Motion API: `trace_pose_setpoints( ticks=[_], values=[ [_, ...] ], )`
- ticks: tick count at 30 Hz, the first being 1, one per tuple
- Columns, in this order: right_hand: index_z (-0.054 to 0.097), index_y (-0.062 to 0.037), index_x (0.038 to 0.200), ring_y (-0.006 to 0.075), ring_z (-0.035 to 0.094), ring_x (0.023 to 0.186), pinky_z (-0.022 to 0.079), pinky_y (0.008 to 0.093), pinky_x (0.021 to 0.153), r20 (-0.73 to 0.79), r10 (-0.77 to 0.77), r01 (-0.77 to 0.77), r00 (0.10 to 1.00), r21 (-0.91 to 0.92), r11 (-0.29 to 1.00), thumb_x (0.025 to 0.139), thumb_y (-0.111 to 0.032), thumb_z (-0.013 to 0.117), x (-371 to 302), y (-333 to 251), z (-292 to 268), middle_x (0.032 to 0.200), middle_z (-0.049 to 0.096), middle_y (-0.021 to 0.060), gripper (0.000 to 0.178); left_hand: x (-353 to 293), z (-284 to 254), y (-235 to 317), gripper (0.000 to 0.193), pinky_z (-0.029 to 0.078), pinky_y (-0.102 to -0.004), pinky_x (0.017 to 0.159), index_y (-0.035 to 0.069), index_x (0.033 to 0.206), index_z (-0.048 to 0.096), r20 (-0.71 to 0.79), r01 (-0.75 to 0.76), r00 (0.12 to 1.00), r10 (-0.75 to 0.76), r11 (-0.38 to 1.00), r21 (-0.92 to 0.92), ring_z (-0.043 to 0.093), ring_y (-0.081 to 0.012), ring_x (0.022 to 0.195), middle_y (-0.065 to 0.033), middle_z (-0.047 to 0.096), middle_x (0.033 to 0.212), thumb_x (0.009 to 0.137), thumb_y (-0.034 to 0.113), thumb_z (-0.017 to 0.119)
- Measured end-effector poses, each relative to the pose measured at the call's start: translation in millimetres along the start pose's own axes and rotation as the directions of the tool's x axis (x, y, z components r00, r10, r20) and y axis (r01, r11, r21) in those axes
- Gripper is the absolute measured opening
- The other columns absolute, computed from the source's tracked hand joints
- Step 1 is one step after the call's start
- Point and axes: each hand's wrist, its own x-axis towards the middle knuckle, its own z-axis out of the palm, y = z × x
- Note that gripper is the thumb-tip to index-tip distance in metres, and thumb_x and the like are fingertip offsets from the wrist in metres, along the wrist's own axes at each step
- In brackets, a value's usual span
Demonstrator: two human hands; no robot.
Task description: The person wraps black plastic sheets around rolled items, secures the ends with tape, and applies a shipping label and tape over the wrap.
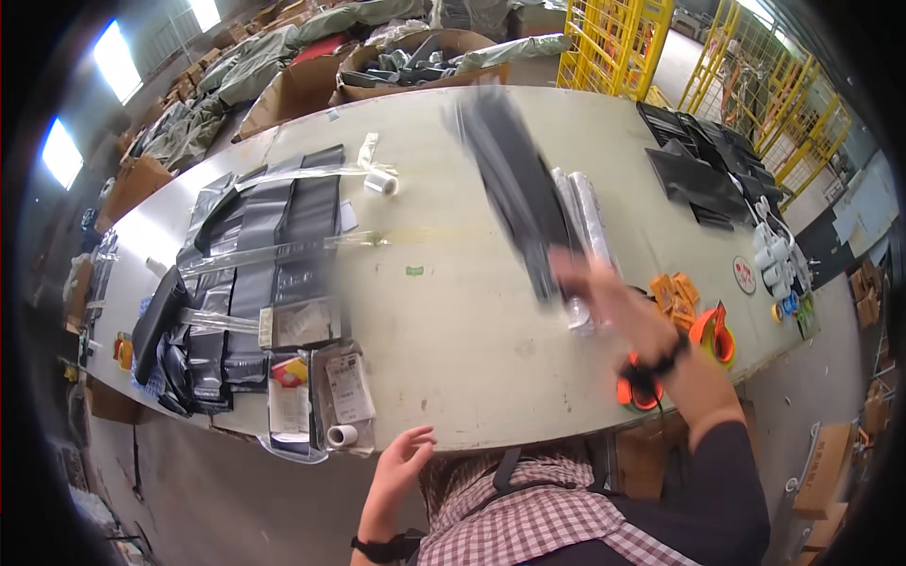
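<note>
— Clutter first: what's around my hands?

— Beyond your left hand [404, 462] lie a paper roll [341, 435], label sheets [349, 387] and a spread of grey bags [255, 274] under clear film. Just right of your right hand [604, 300] sit orange packets [677, 292] and an orange tape dispenser [714, 332]; farther out, black bags [703, 165] and yellow cages [613, 42].

— Anything in the way?

— Clear-wrapped rolls [587, 226] lie against my right hand. Otherwise the table [453, 311] ahead of it is bare.

— And the dark bag [514, 189]?

— Long, dark grey, motion-blurred, stretching up and away from my right hand over the table.

— Hand poses?

— I have my right arm reaching forward, fingers closed on the bag's near end. My left hand hovers at the table's near edge, fingers spread loosely, holding nothing.
</note>
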Motion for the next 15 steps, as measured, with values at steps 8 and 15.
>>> trace_pose_setpoints(
  ticks=[8,15],
  values=[
    [0.034,0.0000,0.133,0.0353,0.042,0.120,0.037,0.0373,0.098,0.301,-0.619,0.378,0.726,-0.926,-0.008,0.082,-0.027,0.061,156,-51,-55,0.135,0.034,0.0234,0.063,24,-3,57,0.021,0.046,-0.0255,0.069,0.003,0.101,0.061,0.155,0.053,0.987,-0.039,0.995,-0.088,0.056,-0.0110,0.078,-0.0050,0.063,0.089,0.087,0.018,0.055],
    [0.028,-0.0152,0.135,0.0446,0.034,0.119,0.036,0.0464,0.094,-0.244,-0.426,-0.383,0.871,-0.881,-0.278,0.069,-0.014,0.064,64,121,-89,0.135,0.023,0.0289,0.076,78,-172,114,0.015,0.048,-0.0289,0.066,0.000,0.088,0.064,-0.176,-0.297,0.885,0.431,0.814,0.499,0.061,-0.0192,0.071,-0.0101,0.065,0.082,0.077,0.009,0.059]
  ],
)
